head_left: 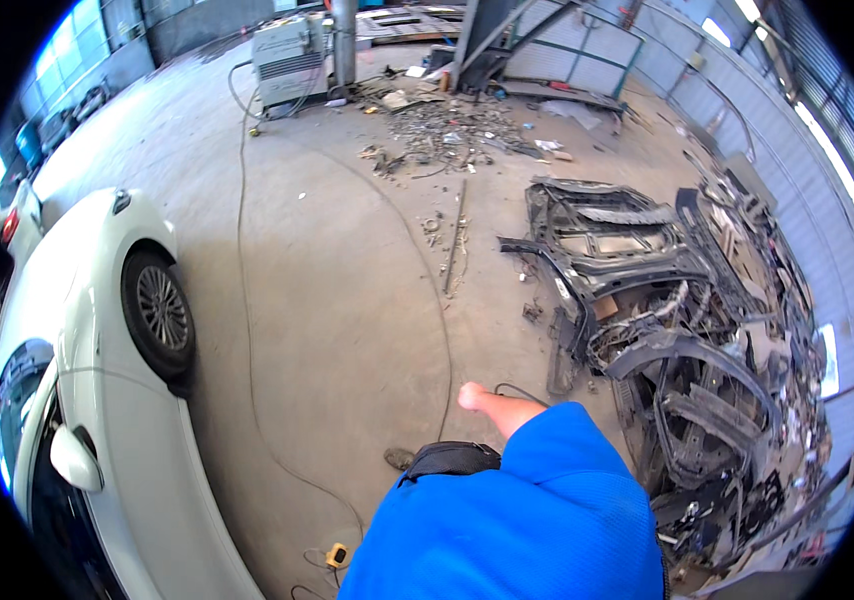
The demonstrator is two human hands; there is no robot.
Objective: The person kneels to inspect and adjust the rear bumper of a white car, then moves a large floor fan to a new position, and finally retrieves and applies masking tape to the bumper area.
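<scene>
Right hand (472, 396) is out ahead of me over the floor (347, 300), fingers looking curled, but I cannot tell whether that grip is clenched on anything. A dark cable (519, 388) shows right beside the forearm, and a long cable (444, 320) snakes across the floor, passing just left of the hand in my view. The left hand is out of sight, so I can't read its grip. White car (147, 430) to my left, heaped car parts (682, 345) to my right.
</scene>
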